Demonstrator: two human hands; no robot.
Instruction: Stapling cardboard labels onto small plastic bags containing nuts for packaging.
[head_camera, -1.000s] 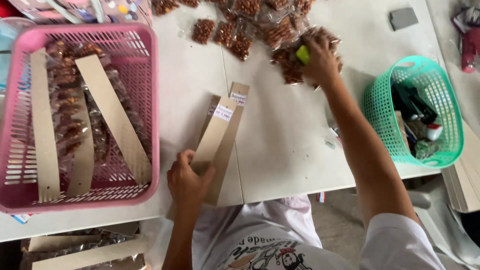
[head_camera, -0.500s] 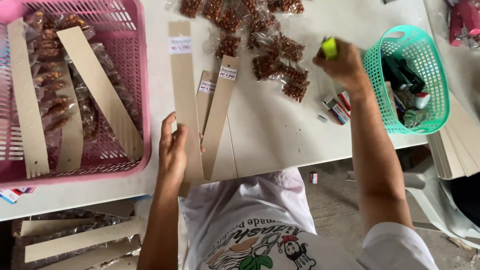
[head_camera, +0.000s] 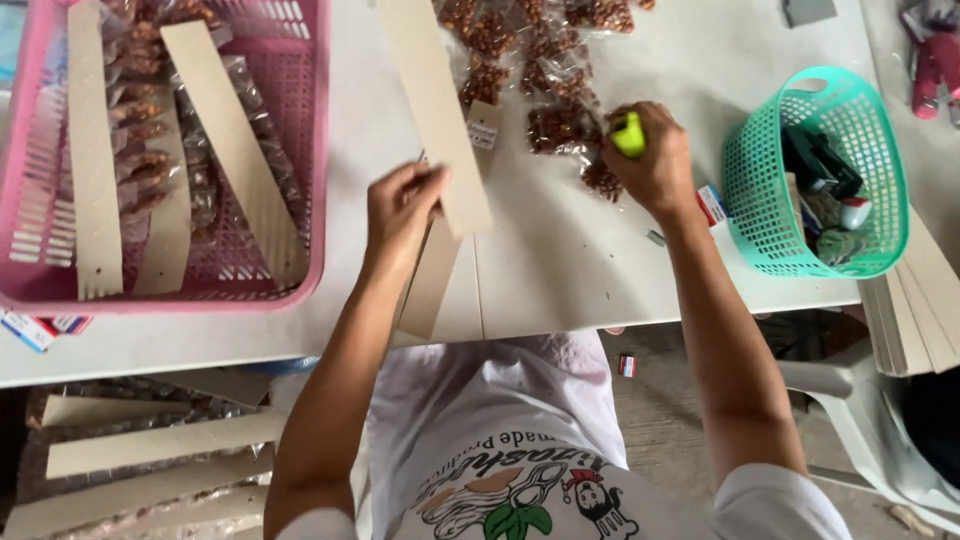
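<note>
Two hands: both over the white table (head_camera: 560, 270), one item gripped in each.
Left hand (head_camera: 402, 212): fingers pinched on the lower end of a long cardboard strip (head_camera: 434, 110), lifted and tilted up-left over the table.
Under it: two more strips (head_camera: 432, 280) lie flat, one with a small white label.
Right hand (head_camera: 652, 165): closed around a yellow-green stapler (head_camera: 629, 135), pressed on the peanut packets (head_camera: 545, 75).
Left: pink basket (head_camera: 318, 150) holding finished strips.
Right: green basket (head_camera: 760, 200).
</note>
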